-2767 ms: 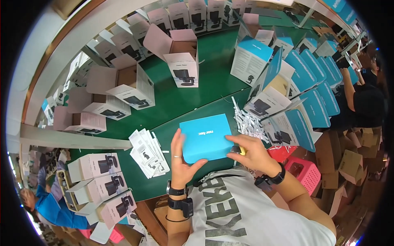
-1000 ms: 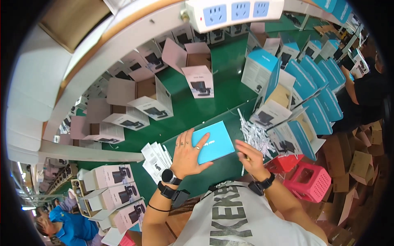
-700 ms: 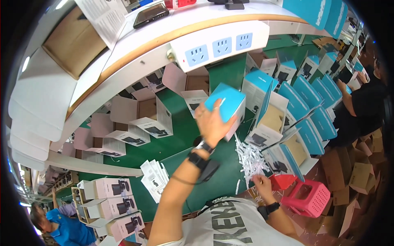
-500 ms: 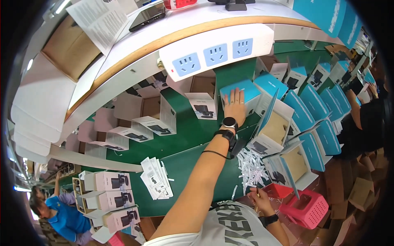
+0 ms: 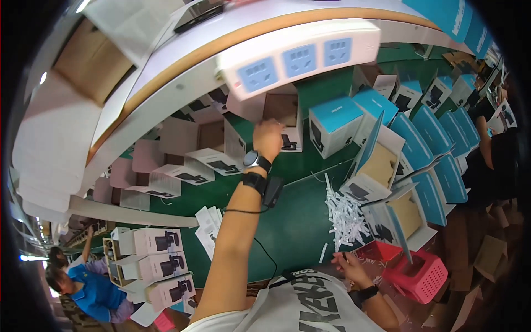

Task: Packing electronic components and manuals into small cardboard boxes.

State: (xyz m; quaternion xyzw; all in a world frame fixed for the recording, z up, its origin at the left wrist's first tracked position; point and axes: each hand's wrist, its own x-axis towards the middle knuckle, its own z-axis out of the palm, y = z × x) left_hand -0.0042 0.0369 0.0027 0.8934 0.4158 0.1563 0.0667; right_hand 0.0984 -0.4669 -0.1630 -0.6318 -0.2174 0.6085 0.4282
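My left hand (image 5: 268, 139) reaches over the green bench, fingers curled at the front wall of an open white box (image 5: 292, 138) with brown cardboard inside. The hand is slightly blurred, but it appears to grip that wall. Right of it stands a closed box (image 5: 332, 133) with a blue top, untouched. My right hand (image 5: 353, 270) is low at the bench's near edge, its fingers bent together around something small that I cannot make out. Just above that hand lies a pile of small white paper strips (image 5: 345, 218).
Open white boxes (image 5: 221, 160) line the bench at left, with blue-lidded boxes (image 5: 428, 141) at right. White leaflets (image 5: 207, 227) lie near my left forearm. A power strip (image 5: 298, 58) hangs from the shelf edge. A pink basket (image 5: 423, 276) sits at lower right. People work at both sides.
My left hand has left the closed blue-topped box and moved left to the open box. The closed box now stands uncovered. My right hand stays nearly in place.
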